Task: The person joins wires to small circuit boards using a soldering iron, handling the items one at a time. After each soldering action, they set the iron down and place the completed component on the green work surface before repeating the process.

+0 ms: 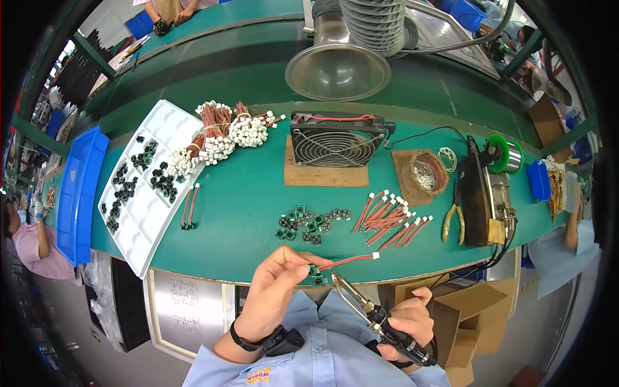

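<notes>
My right hand [409, 324] holds the soldering iron [369, 309]; my left hand [274, 282] pinches a green circuit board [315, 275], with red lead [348, 261], just beside the iron tip [334, 276]; loose boards [314, 224] lie beyond, then a black fan [335, 147]

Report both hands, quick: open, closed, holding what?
Left hand: closed, pinching a green board with wires at it.
Right hand: closed around the soldering iron.

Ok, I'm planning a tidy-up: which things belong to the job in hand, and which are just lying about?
Belonging: left hand with green board and wire lead; right hand with soldering iron; loose boards; loose leads; solder spool.

Seemingly lying about: pliers; blue tray; cardboard boxes.
</notes>
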Motion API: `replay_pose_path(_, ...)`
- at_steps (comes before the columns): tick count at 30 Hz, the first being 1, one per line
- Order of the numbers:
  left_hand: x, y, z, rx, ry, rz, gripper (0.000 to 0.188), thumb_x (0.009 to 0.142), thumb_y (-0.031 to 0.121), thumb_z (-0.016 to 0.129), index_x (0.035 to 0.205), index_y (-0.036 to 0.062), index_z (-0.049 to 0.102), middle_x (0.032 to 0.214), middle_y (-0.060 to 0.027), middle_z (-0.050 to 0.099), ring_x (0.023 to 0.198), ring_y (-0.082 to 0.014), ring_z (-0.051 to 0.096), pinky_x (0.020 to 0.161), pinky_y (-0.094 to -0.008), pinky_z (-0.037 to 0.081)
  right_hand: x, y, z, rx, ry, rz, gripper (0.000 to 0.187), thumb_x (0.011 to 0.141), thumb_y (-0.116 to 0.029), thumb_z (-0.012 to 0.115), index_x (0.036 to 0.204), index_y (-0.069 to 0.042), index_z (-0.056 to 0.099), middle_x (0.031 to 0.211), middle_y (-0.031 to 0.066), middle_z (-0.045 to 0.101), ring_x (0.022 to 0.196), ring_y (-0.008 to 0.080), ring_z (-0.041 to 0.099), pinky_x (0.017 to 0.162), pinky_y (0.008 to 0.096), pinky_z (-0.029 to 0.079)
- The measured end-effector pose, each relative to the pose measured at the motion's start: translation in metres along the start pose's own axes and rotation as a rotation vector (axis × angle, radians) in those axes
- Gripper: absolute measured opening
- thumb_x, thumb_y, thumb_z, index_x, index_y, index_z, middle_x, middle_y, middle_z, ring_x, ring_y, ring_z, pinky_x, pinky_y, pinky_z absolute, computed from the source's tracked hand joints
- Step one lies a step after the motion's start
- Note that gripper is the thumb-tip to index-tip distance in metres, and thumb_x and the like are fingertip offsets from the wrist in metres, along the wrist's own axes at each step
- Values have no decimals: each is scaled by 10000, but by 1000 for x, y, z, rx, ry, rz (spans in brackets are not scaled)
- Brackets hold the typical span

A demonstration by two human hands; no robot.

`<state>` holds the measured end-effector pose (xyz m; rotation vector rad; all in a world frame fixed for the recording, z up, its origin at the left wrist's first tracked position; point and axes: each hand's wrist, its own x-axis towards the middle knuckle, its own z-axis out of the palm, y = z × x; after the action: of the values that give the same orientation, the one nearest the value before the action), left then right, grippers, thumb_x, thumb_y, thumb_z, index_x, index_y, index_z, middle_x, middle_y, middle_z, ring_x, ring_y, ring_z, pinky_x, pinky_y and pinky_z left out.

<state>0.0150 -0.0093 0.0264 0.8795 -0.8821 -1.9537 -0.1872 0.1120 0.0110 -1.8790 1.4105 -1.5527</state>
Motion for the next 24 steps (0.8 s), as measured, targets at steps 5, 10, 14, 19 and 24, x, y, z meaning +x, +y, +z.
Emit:
replay_pose_path(5, -2, 1, -1, -6, -13, 22, 46, 859, 86, 507, 838, 57, 478, 1002, -184, 628, 984, -230, 555, 923, -376, 371, 5, -4, 0, -36, -58, -3, 378, 629, -302, 777, 932, -115, 646, 679, -7, 627, 619, 144, 565, 870, 380, 308)
replay_pose_path(10, -1, -2, 2, 191, 37, 161, 48, 861, 67, 509, 852, 49, 466, 993, -186, 633, 995, -231, 559, 924, -382, 382, 8, -3, 3, -80, -90, -14, 382, 631, -311, 774, 938, -121, 648, 685, -12, 631, 625, 141, 566, 862, 379, 311)
replay_pose_path(14, 0, -4, 2, 225, 39, 188, 43, 868, 55, 504, 858, 44, 463, 998, -188, 635, 1007, -233, 562, 928, -378, 387, 6, -2, 5, -101, -97, -4, 383, 646, -334, 757, 939, -121, 634, 667, -1, 619, 626, 152, 560, 862, 396, 306)
replay_pose_path(19, 1, -5, 2, 235, 35, 193, 40, 872, 52, 499, 856, 44, 463, 1013, -188, 633, 1014, -233, 561, 929, -375, 387, 6, -1, 7, -100, -78, 2, 369, 645, -331, 756, 924, -120, 639, 672, -2, 620, 634, 150, 560, 860, 397, 308)
replay_pose_path(24, 0, -7, 2, 234, 45, 186, 38, 874, 49, 496, 856, 44, 463, 1018, -190, 631, 1013, -229, 562, 929, -374, 388, 9, -3, 8, -92, -99, 29, 349, 626, -305, 771, 904, -121, 666, 701, -12, 634, 642, 139, 565, 855, 380, 316)
